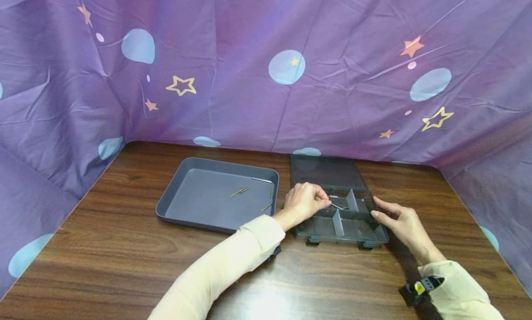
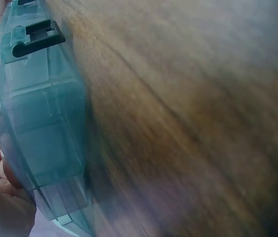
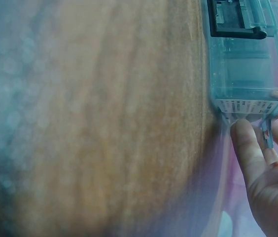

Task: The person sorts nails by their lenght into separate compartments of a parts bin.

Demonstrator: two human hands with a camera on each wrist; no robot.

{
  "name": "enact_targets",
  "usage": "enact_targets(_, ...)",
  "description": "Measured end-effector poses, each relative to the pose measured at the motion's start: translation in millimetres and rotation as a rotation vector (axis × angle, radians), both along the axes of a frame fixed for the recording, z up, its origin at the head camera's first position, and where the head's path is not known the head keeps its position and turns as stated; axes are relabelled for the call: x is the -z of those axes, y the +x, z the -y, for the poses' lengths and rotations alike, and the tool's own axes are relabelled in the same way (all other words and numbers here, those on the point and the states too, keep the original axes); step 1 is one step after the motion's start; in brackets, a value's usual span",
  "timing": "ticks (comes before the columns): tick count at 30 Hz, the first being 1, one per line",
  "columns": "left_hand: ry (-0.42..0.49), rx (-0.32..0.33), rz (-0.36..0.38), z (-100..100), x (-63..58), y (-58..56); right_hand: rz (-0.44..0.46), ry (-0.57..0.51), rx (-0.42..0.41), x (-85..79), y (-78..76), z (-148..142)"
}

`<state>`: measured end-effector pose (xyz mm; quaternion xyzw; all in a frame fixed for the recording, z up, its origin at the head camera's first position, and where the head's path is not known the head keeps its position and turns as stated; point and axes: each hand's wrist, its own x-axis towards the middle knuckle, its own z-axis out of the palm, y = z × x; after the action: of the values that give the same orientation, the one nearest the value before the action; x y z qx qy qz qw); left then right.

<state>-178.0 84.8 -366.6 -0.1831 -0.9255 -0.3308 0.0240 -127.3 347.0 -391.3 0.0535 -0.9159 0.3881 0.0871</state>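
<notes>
A thin silver metal rod (image 1: 336, 206) is pinched in the fingertips of my left hand (image 1: 302, 201), low over the back left compartment of a clear grey-green organizer box (image 1: 357, 237). A few more small metal rods (image 1: 346, 208) lie inside that compartment. At the box's right end my right hand (image 1: 401, 220) holds the wall, one digit over the rim and another on the outer face, as the right wrist view shows close up. The left wrist view shows the box's side and a latch (image 2: 39, 37); the rod is hidden there.
Left of the box stands a grey tray (image 1: 199, 202) with several brass-coloured rods (image 1: 241, 191) and a silver rod (image 1: 262, 179) in it. The box's lid (image 1: 326, 172) lies folded back behind it. A purple patterned cloth (image 1: 232, 70) hangs behind the wooden table (image 1: 124, 246).
</notes>
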Motion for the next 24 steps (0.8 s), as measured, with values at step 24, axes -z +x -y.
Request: enact_targets(24,0.221,0.048,0.049,32.6,-6.2,-7.1,0.012,-0.006,-0.005,0.3,0.9,0.6)
